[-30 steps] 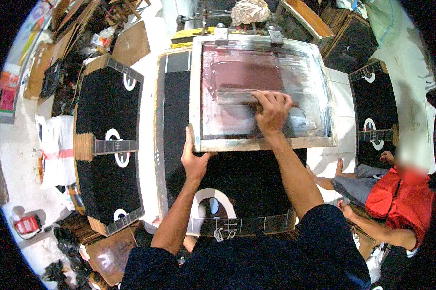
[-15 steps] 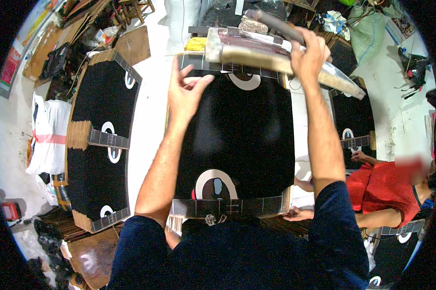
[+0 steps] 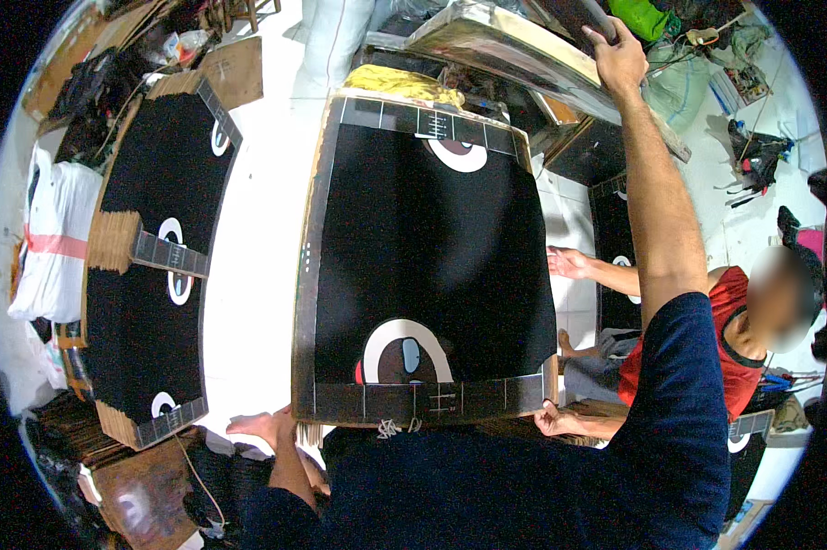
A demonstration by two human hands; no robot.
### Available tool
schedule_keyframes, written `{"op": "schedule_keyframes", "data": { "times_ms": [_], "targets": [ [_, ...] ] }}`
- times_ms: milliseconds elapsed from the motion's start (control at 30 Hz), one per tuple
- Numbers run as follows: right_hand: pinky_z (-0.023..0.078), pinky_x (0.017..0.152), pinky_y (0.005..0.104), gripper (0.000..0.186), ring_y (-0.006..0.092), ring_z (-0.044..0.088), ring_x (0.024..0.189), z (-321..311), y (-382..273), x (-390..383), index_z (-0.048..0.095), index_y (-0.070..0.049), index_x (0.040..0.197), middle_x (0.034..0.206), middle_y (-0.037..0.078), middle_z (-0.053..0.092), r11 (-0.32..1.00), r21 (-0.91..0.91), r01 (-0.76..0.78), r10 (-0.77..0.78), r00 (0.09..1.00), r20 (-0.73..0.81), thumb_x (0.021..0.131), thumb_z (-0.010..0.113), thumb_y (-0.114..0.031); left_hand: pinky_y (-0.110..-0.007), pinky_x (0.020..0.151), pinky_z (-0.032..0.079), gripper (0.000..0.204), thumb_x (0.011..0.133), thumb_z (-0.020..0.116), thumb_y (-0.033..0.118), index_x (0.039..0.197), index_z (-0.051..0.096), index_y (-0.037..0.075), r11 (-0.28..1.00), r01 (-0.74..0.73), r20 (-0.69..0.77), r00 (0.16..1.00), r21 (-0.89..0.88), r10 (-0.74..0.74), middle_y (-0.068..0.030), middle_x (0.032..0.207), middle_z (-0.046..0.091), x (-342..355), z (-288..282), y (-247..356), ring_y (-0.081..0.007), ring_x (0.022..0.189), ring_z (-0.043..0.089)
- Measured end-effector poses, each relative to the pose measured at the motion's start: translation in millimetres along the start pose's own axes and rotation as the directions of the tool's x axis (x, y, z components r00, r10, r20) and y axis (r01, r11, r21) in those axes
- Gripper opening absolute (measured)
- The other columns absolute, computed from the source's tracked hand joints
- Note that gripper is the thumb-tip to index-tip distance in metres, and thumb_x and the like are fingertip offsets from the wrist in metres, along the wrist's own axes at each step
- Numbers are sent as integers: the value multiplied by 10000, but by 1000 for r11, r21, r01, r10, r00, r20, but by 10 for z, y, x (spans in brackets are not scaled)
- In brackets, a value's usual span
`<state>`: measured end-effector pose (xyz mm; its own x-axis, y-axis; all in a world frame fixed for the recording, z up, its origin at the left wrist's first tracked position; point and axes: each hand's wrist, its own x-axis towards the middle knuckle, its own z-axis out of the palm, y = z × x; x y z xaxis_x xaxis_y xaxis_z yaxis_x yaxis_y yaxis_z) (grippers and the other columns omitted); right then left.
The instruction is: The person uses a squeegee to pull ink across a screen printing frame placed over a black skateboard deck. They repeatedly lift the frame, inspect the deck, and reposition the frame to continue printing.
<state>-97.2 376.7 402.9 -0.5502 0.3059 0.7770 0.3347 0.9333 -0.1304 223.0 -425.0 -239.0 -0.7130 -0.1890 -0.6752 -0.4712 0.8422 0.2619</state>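
The person's right hand (image 3: 622, 60) is stretched far out between 1 and 2 o'clock, the bare forearm rising long and nearly straight from a navy-blue short sleeve (image 3: 674, 367). Its fingers are curled tightly round a long dark straight bar (image 3: 574, 16), just beside a pale wooden screen frame (image 3: 523, 53) smeared with paint, which stands tilted up at 1 o'clock, clear of the work below; whether the fingers also touch the frame, I cannot tell. The left hand (image 3: 265, 427) hangs low between 7 and 8 o'clock, near the close corner of the wood-edged desk (image 3: 301, 302); it is too small to tell whether its fingers are released or clenched.

A large matte black sheet (image 3: 432, 247) lies flat on the desk at the centre of the view, with a white-ringed brown eye shape (image 3: 404, 353) at 6 o'clock.

Half a second ago the frame hung lower, across the far end of the sheet, and the left hand was spread at 11 o'clock; now it has dropped well down and the frame has risen away. A co-worker in a red sleeveless top (image 3: 732, 367) at 3 o'clock has brought one open hand (image 3: 571, 263) in to the sheet's right edge.
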Motion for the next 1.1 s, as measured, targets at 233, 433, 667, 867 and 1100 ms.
{"op": "schedule_keyframes", "data": {
  "times_ms": [233,433,667,867,1100],
  "targets": [
    [520,844,451,499,268,739,867,20,58,63,717,-320,1261,913,47,778,996,-39,-86,88,993,78,840,765,-583,-358,857,551,342,1032,632,268,1182,732,-22,833,-114,-223,975,-542,-12,-182,982,764,-398,481,-147,-265,912,702],
    [506,927,444,522,298,727,1024,92,187,147,710,-314,1289,1100,91,778,997,21,-74,72,995,67,849,756,-590,-380,856,557,323,1038,646,200,1284,646,-9,546,-366,-503,856,-754,-120,-182,956,744,-548,570,-55,-301,871,704],
    [519,833,405,488,260,727,862,59,154,187,715,-283,1288,935,67,775,993,-33,-112,115,990,78,874,755,-538,-414,800,547,244,952,677,93,1187,693,31,999,-44,-307,951,-10,39,-219,984,709,-792,61,-140,-327,908,694],
    [517,789,392,472,256,720,820,37,102,247,711,-299,1291,888,65,761,994,-11,-106,106,993,55,882,745,-533,-434,757,526,154,923,684,74,1060,750,52,995,-65,-452,887,80,94,-196,915,687,-842,-515,94,-345,885,665],
    [520,833,446,464,328,728,918,75,130,251,706,-302,1282,989,101,776,999,40,-29,28,999,36,883,727,-539,-452,787,476,152,900,734,66,1011,755,-36,768,-637,-712,569,-67,410,-180,866,669,-693,-1644,1608,-341,846,602]
  ]
}}
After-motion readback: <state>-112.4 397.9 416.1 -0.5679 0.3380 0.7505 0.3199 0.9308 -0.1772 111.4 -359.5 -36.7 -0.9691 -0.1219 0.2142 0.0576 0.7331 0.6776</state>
